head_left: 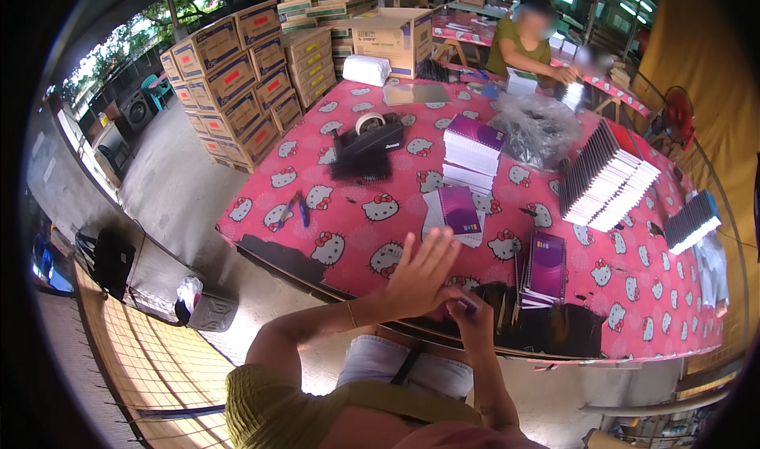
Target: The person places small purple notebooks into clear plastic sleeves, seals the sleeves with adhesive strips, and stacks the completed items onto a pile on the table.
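My left hand [427, 271] is raised over the front edge of the table, fingers stretched out and holding nothing. Just beside it, my right hand [473, 322] is closed on what looks like a purple notebook [469, 306], mostly hidden by my hands. Beyond my left fingertips lies a purple spiral notebook [459, 209] on white sheets. To the right of my hands, near the edge, sits a small pile of purple spiral notebooks [546, 263]. Farther back stands a taller stack of purple-covered notebooks [473, 156].
A black tape dispenser [372, 138], dark wire coils [360, 169] and blue-handled pliers [294, 211] lie left on the pink tablecloth [348, 203]. Rightward are a clear plastic bag [538, 128] and a big notebook stack [606, 180]. A co-worker [526, 45] sits beyond; cartons [229, 77] stand left.
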